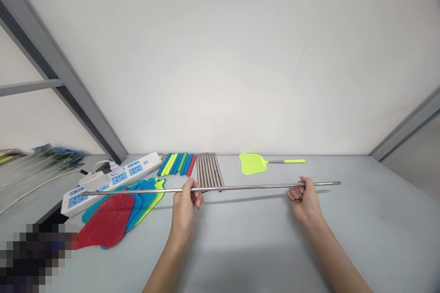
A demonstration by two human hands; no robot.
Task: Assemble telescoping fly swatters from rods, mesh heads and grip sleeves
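Observation:
A long, thin telescopic metal rod (240, 187) is held nearly level above the grey table (247, 238). My left hand (186, 201) is closed around it left of its middle, and my right hand (304, 199) grips it near the right end. Past my right hand a short stretch of rod sticks out. The rod's left part crosses over several fly swatter heads (110, 219) in red, blue and yellow-green. Behind my left hand lies a row of shorter metal rods (209, 169), side by side, with several coloured handle sleeves (177, 165) to their left.
One yellow-green fly swatter (253, 164) with its handle on lies near the back wall. A white power strip (140, 168) with plugs and cables stands at the left. Grey frame posts (85, 96) bound the table, and blurred packaged items (58, 158) lie beyond the left post.

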